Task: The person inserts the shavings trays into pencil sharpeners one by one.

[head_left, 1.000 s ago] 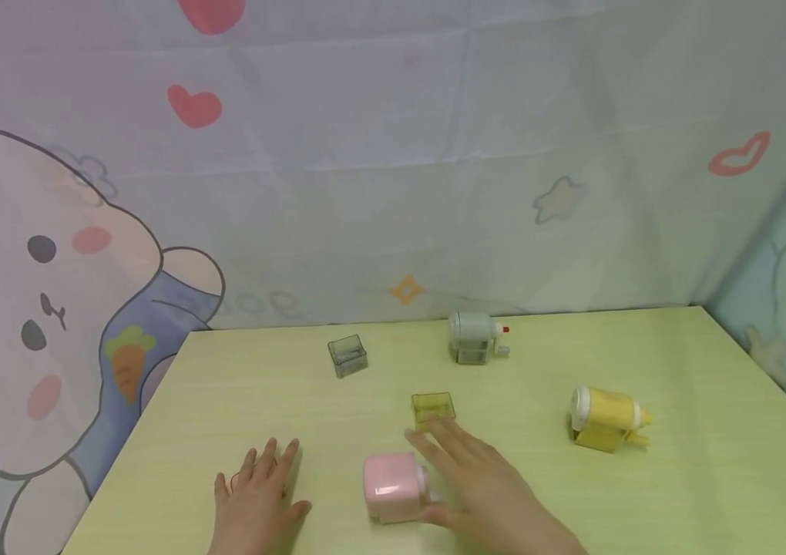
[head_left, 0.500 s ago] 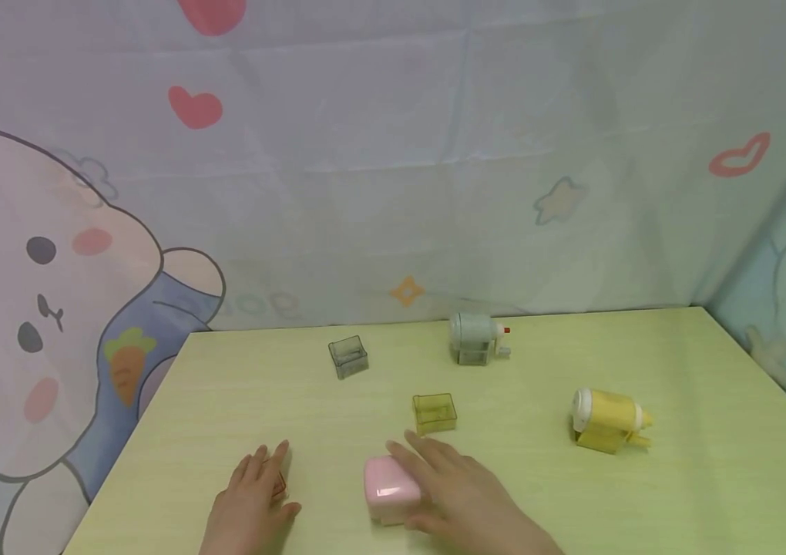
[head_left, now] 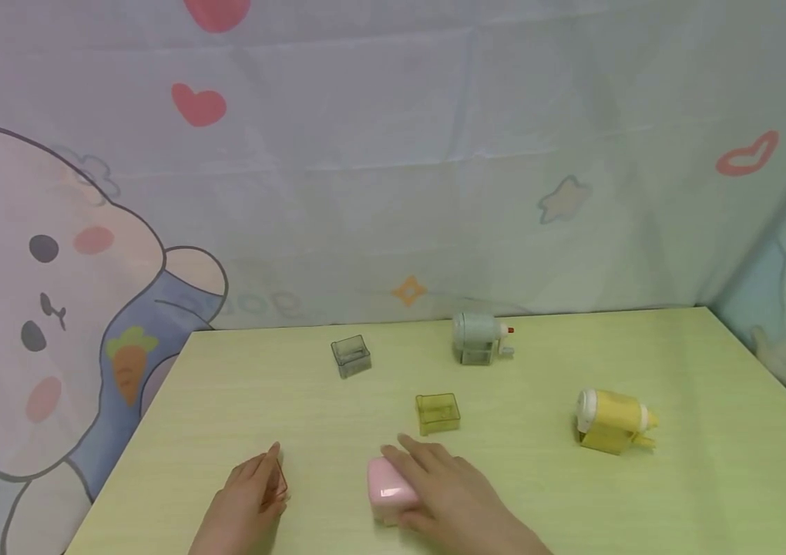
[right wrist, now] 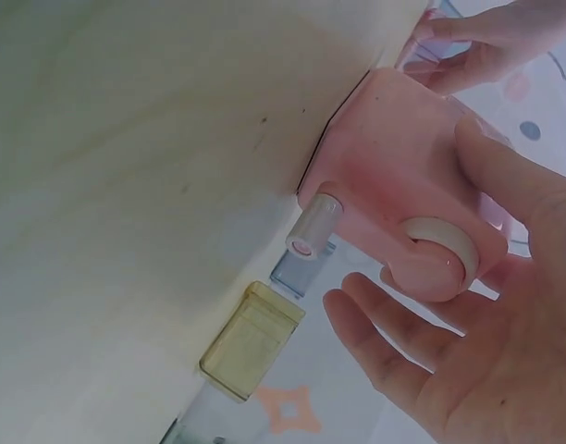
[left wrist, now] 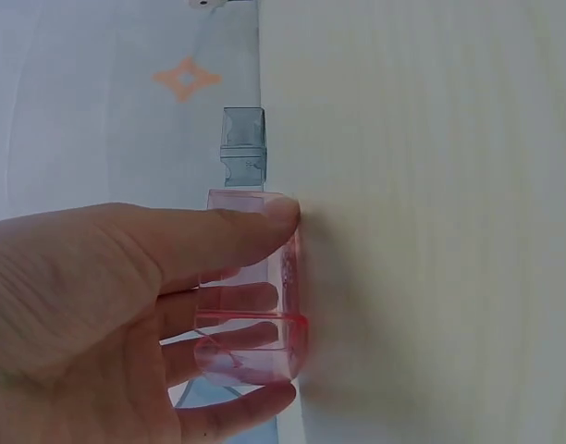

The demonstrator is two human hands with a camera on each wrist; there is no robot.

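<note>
My left hand (head_left: 240,501) is at the front left of the table, holding a clear pink sharpener drawer (left wrist: 246,372). In the left wrist view the thumb lies along one side of the drawer and the fingers show through it from the other side. To its right, my right hand (head_left: 458,493) grips a pink crank pencil sharpener (head_left: 386,491). The right wrist view has the thumb against its body and some fingers behind it, with other fingers loosely bent below. Its crank handle (right wrist: 314,228) and round end point toward that wrist camera.
A clear yellow drawer (head_left: 438,415) sits just beyond the right hand, a grey drawer (head_left: 351,358) farther back. A grey-green sharpener (head_left: 475,333) stands near the back edge, a yellow sharpener (head_left: 611,415) at the right. A printed cloth (head_left: 365,193) hangs behind the table.
My right hand has moved left onto the pink sharpener and now grips it. My left hand, first spread over the pink drawer, has closed around its sides.
</note>
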